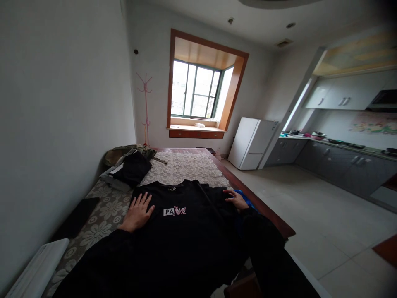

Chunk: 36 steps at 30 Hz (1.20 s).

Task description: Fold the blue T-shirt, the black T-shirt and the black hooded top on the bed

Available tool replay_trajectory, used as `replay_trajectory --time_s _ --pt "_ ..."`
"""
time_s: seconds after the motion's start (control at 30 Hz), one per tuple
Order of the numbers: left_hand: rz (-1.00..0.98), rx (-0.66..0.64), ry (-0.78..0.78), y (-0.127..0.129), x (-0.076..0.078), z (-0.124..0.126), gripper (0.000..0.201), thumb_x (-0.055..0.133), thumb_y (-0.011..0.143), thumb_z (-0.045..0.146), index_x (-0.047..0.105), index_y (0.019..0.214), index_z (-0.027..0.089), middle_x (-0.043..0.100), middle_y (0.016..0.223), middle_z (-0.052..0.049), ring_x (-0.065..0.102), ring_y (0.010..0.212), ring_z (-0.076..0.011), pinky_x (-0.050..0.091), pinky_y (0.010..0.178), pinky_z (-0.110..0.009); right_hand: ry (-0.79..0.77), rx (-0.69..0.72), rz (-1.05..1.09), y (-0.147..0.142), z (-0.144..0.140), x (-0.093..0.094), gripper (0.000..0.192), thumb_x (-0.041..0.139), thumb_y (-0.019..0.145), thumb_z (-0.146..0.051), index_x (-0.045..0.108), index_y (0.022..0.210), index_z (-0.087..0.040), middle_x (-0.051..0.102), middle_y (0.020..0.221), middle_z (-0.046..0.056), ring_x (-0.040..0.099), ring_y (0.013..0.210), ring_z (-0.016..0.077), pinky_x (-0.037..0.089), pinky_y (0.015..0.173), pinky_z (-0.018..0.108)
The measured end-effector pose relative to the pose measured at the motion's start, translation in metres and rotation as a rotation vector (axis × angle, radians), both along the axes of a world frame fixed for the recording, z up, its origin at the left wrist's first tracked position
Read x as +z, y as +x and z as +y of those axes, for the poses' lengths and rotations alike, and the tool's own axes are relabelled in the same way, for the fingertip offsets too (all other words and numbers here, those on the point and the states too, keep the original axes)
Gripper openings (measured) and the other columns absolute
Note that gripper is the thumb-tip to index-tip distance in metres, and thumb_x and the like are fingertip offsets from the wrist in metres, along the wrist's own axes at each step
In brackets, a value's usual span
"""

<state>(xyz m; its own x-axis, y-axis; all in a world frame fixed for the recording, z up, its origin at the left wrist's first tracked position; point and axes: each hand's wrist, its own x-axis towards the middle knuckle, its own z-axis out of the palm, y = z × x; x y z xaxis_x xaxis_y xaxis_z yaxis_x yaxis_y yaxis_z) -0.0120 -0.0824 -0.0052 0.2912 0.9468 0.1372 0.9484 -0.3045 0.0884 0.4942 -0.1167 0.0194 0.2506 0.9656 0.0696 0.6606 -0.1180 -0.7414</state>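
Left hand [138,211], fingers spread, presses flat beside the black sweatshirt's [186,231] logo [174,211]; right hand [237,200] rests open, best smoothing outward evenly.

A black cotton sweatshirt [186,236] with a small white-and-pink printed logo on the chest is lying spread flat, front side up, on the floral-patterned bed cover [105,211]. Its round neckline is pointing toward the far end of that cover, its hem toward the near end. Its body is filling the cover's middle, with one shoulder reaching the cover's right edge and a crease running diagonally beside the logo.
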Motion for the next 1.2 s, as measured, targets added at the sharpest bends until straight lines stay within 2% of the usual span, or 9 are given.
replay_trajectory --time_s 0.1,0.33,0.6,0.67,0.73,0.87,1.0,1.1,1.2 --pt "0.005 -0.003 0.007 0.000 0.001 -0.001 0.064 0.032 0.101 0.048 0.043 0.156 0.017 0.032 0.166 -0.011 0.027 0.154 -0.0312 0.020 0.124 -0.050 -0.041 0.005 0.000 -0.001 -0.002 0.001 0.046 0.058 0.070 -0.018 0.071 0.113 -0.021 0.078 0.096 0.006 0.074 0.089 0.0246 0.059 0.085 0.042" --pt "0.014 -0.002 -0.007 0.000 0.002 -0.001 0.064 0.032 0.101 0.048 0.042 0.156 0.017 0.032 0.166 -0.010 0.028 0.154 -0.0316 0.021 0.124 -0.050 0.052 0.055 -0.076 -0.009 -0.009 0.011 0.066 0.057 0.068 -0.015 0.064 0.133 -0.022 0.059 0.146 0.009 0.054 0.136 0.0232 0.042 0.115 0.041" --pt "-0.024 -0.007 -0.013 0.000 0.002 -0.001 0.064 0.032 0.101 0.047 0.044 0.155 0.016 0.033 0.166 -0.011 0.025 0.155 -0.0319 0.020 0.124 -0.051 0.021 -0.066 -0.294 -0.018 -0.014 0.035 0.079 0.052 0.062 -0.007 0.061 0.140 -0.015 0.056 0.149 0.013 0.046 0.143 0.0281 0.033 0.122 0.041" --pt "-0.027 -0.008 -0.014 0.000 0.001 0.000 0.064 0.032 0.100 0.048 0.045 0.155 0.016 0.033 0.166 -0.011 0.025 0.155 -0.0321 0.020 0.124 -0.051 0.064 0.015 -0.292 -0.035 -0.016 0.042 0.081 0.054 0.062 -0.007 0.060 0.142 -0.019 0.056 0.149 0.012 0.046 0.143 0.0296 0.032 0.123 0.043" --pt "-0.027 -0.010 -0.010 -0.001 -0.001 0.000 0.064 0.032 0.100 0.048 0.045 0.154 0.016 0.034 0.165 -0.011 0.026 0.154 -0.0324 0.021 0.124 -0.052 0.084 0.216 -0.226 -0.055 -0.018 0.049 0.080 0.058 0.067 -0.011 0.056 0.146 -0.024 0.061 0.142 0.010 0.057 0.130 0.0290 0.041 0.116 0.045" --pt "-0.026 -0.019 0.004 -0.002 -0.003 0.002 0.064 0.033 0.100 0.048 0.045 0.155 0.017 0.035 0.165 -0.011 0.027 0.154 -0.0327 0.022 0.123 -0.052 0.031 0.564 0.054 -0.087 -0.012 0.062 0.064 0.060 0.084 -0.032 0.052 0.148 -0.027 0.070 0.127 0.008 0.070 0.095 0.0215 0.060 0.082 0.036" --pt "-0.058 -0.031 0.017 -0.002 -0.003 0.001 0.062 0.035 0.099 0.048 0.047 0.153 0.019 0.037 0.164 -0.009 0.028 0.154 -0.0321 0.023 0.123 -0.052 0.034 0.469 -0.069 -0.087 0.015 0.064 0.048 0.051 0.088 -0.024 0.064 0.134 -0.024 0.072 0.124 0.007 0.071 0.090 0.0188 0.059 0.081 0.034" --pt "-0.091 -0.053 0.009 -0.002 0.001 -0.001 0.060 0.036 0.099 0.047 0.050 0.151 0.021 0.040 0.163 -0.008 0.029 0.153 -0.0316 0.024 0.123 -0.052 0.012 0.366 -0.312 -0.077 0.039 0.059 0.053 0.050 0.079 -0.009 0.070 0.125 -0.028 0.075 0.118 0.003 0.069 0.102 0.0187 0.053 0.099 0.036" --pt "-0.101 -0.059 -0.006 0.001 0.008 -0.004 0.056 0.035 0.100 0.042 0.054 0.149 0.021 0.043 0.161 -0.008 0.032 0.152 -0.0323 0.026 0.123 -0.053 0.005 0.336 -0.361 -0.070 0.062 0.051 0.064 0.050 0.074 -0.004 0.067 0.130 -0.028 0.073 0.123 0.004 0.067 0.108 0.0184 0.049 0.103 0.034"
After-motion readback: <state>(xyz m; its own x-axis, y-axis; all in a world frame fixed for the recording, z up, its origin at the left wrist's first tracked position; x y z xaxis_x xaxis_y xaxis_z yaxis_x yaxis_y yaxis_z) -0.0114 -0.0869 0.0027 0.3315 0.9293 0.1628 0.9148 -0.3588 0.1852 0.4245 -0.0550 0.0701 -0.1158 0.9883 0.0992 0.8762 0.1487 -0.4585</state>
